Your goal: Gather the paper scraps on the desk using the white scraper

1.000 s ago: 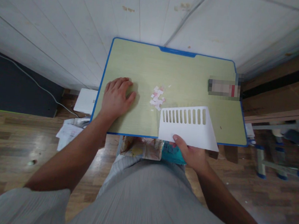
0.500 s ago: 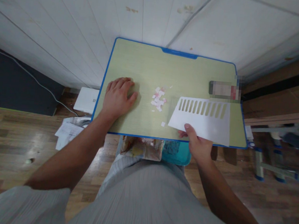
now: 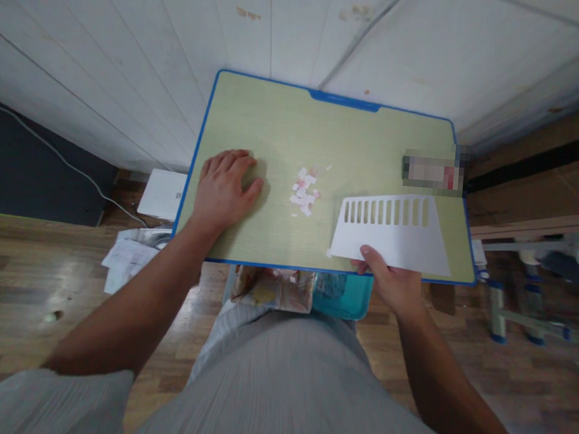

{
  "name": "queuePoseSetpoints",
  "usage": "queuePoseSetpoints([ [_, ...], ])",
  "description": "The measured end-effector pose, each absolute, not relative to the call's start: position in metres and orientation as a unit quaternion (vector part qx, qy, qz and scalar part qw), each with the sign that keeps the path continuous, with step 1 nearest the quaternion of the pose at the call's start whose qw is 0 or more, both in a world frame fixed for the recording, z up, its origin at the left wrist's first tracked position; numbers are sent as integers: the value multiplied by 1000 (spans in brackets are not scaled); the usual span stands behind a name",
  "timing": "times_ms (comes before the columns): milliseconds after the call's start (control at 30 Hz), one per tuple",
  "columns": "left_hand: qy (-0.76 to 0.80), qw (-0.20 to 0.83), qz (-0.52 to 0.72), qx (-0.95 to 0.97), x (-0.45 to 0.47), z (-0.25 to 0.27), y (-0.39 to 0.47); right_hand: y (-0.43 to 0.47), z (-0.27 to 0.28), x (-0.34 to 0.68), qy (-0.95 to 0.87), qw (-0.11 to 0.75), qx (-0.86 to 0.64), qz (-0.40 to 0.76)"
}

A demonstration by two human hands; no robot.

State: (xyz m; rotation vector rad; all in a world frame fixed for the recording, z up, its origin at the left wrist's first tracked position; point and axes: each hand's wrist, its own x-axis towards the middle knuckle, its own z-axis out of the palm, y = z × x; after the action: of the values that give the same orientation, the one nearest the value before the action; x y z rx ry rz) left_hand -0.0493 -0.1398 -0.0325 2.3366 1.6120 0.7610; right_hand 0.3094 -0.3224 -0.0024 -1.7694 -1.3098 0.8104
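My left hand [image 3: 226, 188] rests palm down on the left part of the pale green tabletop [image 3: 277, 122], fingers spread and holding nothing. At the table's front edge, my right hand [image 3: 388, 275] grips a flat white sheet with a row of slots [image 3: 392, 242], thumb on top and fingers underneath. The slots face the wall. Between my hands lies a small heap of white and pinkish paper scraps [image 3: 304, 193]. One loose scrap [image 3: 329, 252] sits by the sheet's lower left corner.
A pixelated dark object [image 3: 430, 173] lies at the table's right side. Below the front edge are a bag-like container [image 3: 273, 293] and a turquoise tray [image 3: 358, 299]. A white box [image 3: 161, 193] and papers [image 3: 128, 258] are at the left. The wall [image 3: 234, 32] borders the far edge.
The slotted sheet has turned slightly, and its left end has come toward me, beside the loose scrap. My right hand has shifted a little to the right; my left hand stays in place.
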Motion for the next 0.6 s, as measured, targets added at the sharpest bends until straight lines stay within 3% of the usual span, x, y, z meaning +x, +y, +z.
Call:
queuePoseSetpoints([
  [600, 547, 100, 254, 792, -52, -32, -138, -337, 19, 333, -510, 388, -679, 359],
])
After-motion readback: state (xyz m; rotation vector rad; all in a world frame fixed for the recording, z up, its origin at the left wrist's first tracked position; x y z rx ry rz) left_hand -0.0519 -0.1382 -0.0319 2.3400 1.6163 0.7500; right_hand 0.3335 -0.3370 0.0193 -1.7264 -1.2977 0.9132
